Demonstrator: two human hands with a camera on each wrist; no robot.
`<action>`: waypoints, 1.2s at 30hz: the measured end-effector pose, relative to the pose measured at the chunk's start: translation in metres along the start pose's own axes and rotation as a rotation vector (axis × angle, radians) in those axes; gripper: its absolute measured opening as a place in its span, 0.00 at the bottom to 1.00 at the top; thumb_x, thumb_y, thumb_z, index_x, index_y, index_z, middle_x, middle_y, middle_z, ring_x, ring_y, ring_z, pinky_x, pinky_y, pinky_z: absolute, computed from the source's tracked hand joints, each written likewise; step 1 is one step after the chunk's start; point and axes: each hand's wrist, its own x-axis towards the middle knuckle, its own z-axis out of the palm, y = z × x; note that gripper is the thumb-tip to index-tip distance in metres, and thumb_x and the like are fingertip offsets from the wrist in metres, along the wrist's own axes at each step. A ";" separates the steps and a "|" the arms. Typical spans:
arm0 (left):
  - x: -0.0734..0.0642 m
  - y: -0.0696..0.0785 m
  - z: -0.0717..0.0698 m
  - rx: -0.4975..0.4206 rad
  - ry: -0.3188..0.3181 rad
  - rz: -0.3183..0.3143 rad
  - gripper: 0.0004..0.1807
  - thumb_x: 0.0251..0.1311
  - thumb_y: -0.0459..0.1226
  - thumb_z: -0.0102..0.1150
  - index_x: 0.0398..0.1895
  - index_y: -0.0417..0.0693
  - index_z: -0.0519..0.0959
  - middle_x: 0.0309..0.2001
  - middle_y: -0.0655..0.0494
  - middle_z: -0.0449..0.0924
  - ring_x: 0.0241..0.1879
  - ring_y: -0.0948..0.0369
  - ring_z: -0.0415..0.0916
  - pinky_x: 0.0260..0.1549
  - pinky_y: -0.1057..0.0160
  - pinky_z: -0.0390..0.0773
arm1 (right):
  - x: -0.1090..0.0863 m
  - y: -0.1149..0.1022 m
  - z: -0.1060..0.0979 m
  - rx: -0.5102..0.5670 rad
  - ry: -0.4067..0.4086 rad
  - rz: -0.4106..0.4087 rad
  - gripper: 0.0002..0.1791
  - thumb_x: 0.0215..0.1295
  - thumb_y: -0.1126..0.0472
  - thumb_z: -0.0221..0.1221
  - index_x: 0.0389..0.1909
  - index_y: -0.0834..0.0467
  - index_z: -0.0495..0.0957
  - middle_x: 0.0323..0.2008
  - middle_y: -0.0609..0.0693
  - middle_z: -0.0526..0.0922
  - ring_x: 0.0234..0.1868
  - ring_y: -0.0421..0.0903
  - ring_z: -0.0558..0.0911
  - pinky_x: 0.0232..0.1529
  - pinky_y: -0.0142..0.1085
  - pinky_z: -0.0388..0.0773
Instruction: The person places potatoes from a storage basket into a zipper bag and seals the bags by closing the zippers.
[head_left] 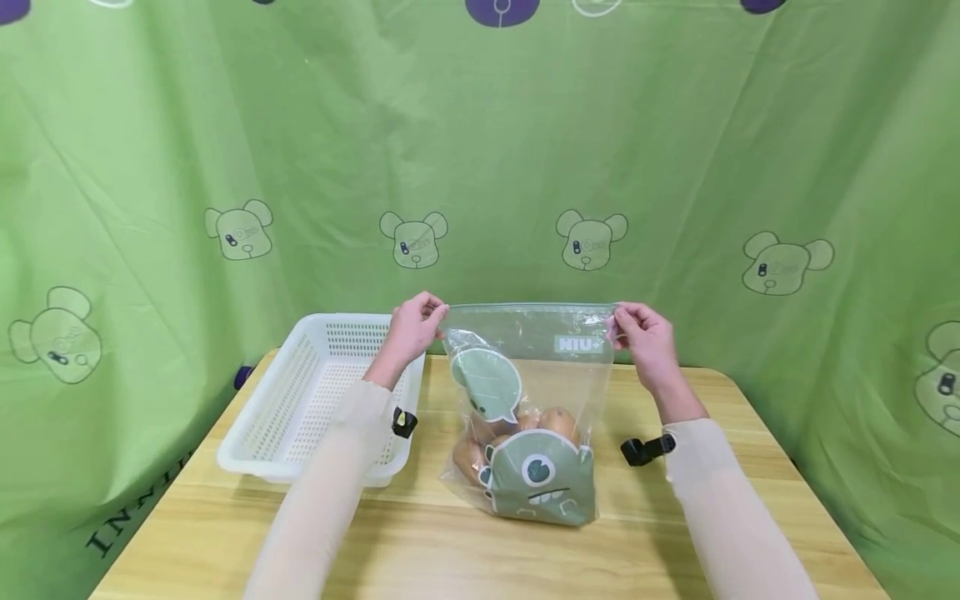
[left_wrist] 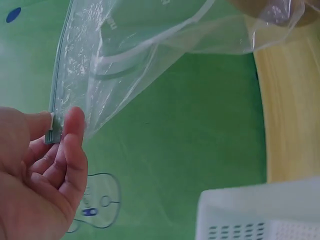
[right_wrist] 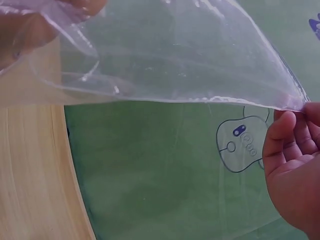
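A clear zip bag (head_left: 525, 375) printed with a green one-eyed monster stands on the table, its top edge stretched level between both hands. Several round brown potatoes (head_left: 558, 423) lie in its lower part, partly hidden by the print. My left hand (head_left: 414, 325) pinches the top left corner; in the left wrist view the thumb and fingers hold the end of the green zip strip (left_wrist: 56, 95). At the top right corner my right hand (head_left: 647, 340) pinches the bag's edge, which the right wrist view shows running taut to the fingertips (right_wrist: 286, 122).
Left of the bag, a white plastic basket (head_left: 240, 417) with slotted walls sits on the wooden table (head_left: 420, 550), partly behind the left forearm. A green curtain (head_left: 495, 167) with bear prints hangs behind the table and at both sides. A small black device is on each wrist.
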 end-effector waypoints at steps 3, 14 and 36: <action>0.006 -0.004 0.006 -0.074 0.002 -0.047 0.10 0.67 0.41 0.53 0.44 0.45 0.76 0.37 0.52 0.81 0.32 0.57 0.81 0.32 0.59 0.80 | 0.004 0.004 -0.001 -0.010 -0.001 0.024 0.05 0.65 0.67 0.57 0.40 0.61 0.76 0.28 0.49 0.80 0.25 0.39 0.77 0.23 0.25 0.76; 0.031 -0.019 0.019 -0.218 0.011 -0.109 0.11 0.63 0.36 0.57 0.44 0.38 0.78 0.36 0.46 0.79 0.36 0.56 0.80 0.42 0.58 0.80 | 0.029 0.015 -0.002 -0.176 0.050 0.117 0.12 0.64 0.63 0.59 0.47 0.63 0.74 0.31 0.47 0.79 0.30 0.38 0.79 0.25 0.26 0.78; 0.065 -0.032 0.028 -0.235 0.047 -0.113 0.20 0.64 0.35 0.55 0.58 0.37 0.71 0.47 0.45 0.78 0.43 0.54 0.78 0.49 0.60 0.76 | 0.063 0.037 -0.004 -0.297 0.002 0.190 0.29 0.65 0.62 0.58 0.66 0.61 0.63 0.49 0.54 0.78 0.42 0.41 0.78 0.47 0.34 0.77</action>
